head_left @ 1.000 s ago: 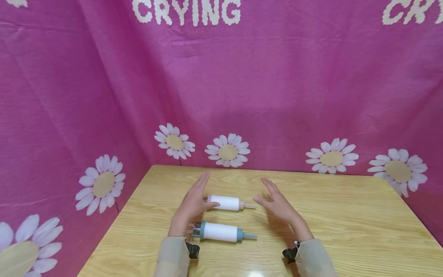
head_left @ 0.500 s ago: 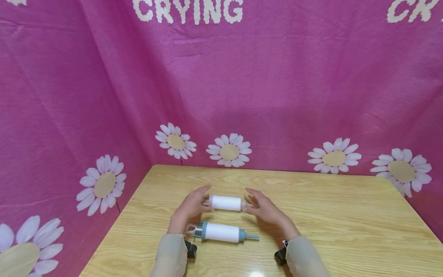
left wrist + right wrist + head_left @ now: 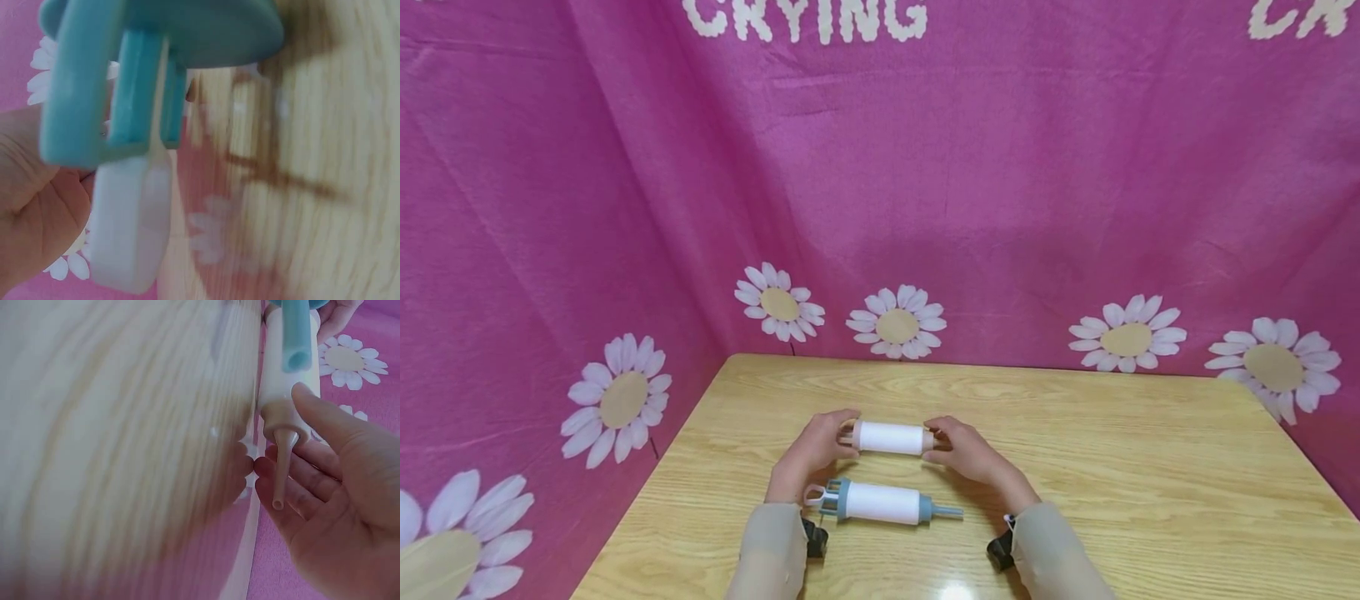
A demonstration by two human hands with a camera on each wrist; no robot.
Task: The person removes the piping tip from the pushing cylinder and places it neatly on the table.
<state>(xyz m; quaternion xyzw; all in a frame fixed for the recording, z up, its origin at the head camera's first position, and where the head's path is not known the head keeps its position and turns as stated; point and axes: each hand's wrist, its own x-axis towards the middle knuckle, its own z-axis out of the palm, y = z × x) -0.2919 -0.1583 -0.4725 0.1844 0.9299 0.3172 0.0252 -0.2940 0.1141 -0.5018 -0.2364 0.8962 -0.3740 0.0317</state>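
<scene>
A large syringe-like tube with a white barrel and pinkish-beige ends (image 3: 891,437) lies crosswise on the table. Around its left end my left hand (image 3: 814,446) curves, fingers beyond it and thumb on the near side. My right hand (image 3: 967,450) does likewise at the nozzle end. In the right wrist view, its thumb (image 3: 325,422) lies beside the barrel and its loosely bent fingers are behind the thin nozzle (image 3: 282,475). Nearer to me lies a similar tube with blue-green ends (image 3: 883,503); its frame and white handle (image 3: 128,225) cover the left fingers in the left wrist view.
The wood-grain table (image 3: 1112,467) extends well to the right of the hands. Pink cloth with daisies (image 3: 1000,208) hangs along its back and left sides. A black wrist camera (image 3: 1000,552) sits by the right sleeve.
My right hand has moved left to the nozzle end of the beige tube, and its thumb and fingers have come closer together. The left hand has shifted slightly at the other end. Both tubes stay put.
</scene>
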